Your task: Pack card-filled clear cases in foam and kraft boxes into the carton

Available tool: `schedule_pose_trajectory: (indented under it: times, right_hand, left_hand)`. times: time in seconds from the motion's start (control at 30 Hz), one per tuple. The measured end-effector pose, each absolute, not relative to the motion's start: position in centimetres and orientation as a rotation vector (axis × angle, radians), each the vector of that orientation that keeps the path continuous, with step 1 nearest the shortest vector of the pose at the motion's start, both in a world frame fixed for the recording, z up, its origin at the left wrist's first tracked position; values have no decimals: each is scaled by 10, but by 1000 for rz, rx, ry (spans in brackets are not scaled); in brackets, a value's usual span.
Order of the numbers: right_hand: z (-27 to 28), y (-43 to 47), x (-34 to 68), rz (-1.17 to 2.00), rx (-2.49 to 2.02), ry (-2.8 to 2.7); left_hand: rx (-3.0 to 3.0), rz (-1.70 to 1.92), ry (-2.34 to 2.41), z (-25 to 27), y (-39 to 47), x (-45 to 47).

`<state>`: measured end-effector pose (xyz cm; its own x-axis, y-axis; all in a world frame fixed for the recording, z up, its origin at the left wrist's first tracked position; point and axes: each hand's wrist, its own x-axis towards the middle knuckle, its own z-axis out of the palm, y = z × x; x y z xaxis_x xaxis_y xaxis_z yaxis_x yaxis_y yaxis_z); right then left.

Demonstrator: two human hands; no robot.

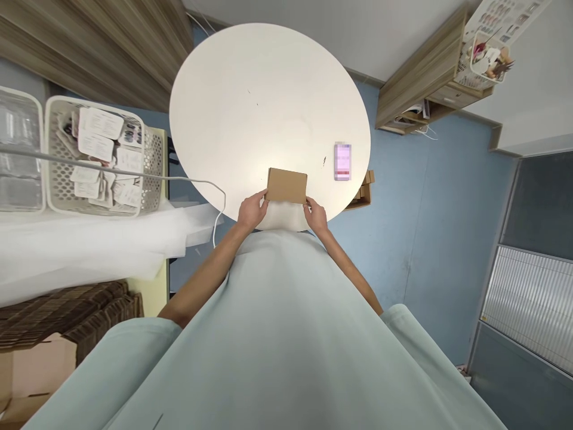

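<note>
A small brown cardboard box (287,186) is held between my two hands near the front edge of the round white table (259,77). Its flat top looks closed. My left hand (253,211) grips the box at its left end, with the fingers on the near left corner. At the near right corner, my right hand (316,214) pinches the other end. How far the box is above the tabletop I cannot tell. To the right on the table lies a phone (342,161) with a blurred pinkish screen.
On the left, a white perforated basket (150,173) holds several white cards, with white wrapping sheets (111,239) in front. A pale cable (192,180) reaches the table's left edge. Flattened cardboard (67,313) is stacked lower left. An open carton (363,196) sits beyond the table's right edge.
</note>
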<state>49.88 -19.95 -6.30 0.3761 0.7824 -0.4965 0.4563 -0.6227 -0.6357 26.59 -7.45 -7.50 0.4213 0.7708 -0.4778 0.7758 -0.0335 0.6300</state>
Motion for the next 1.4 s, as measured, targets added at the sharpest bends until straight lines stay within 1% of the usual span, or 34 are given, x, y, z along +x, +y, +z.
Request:
schedule_pose_trajectory:
  times: [0.23, 0.6, 0.87, 1.17, 1.4]
  right_hand:
    - [-73, -207, 495, 1187, -2306, -1058]
    - [-77, -199, 492, 1211, -2428, -981]
    - [-78, -200, 497, 1245, -2345, -944]
    - [-86, -198, 501, 1187, -2368, -893]
    - [-97, -194, 503, 1284, -2258, -585]
  left_hand:
    - [1665, -25, 1345, -90, -81, 268]
    - [1661, 5, 1428, -86, -78, 276]
    - [1667, -44, 1439, -88, -71, 280]
    - [1578, -62, 1477, -92, -63, 284]
    - [1578, -144, 1474, -94, -52, 284]
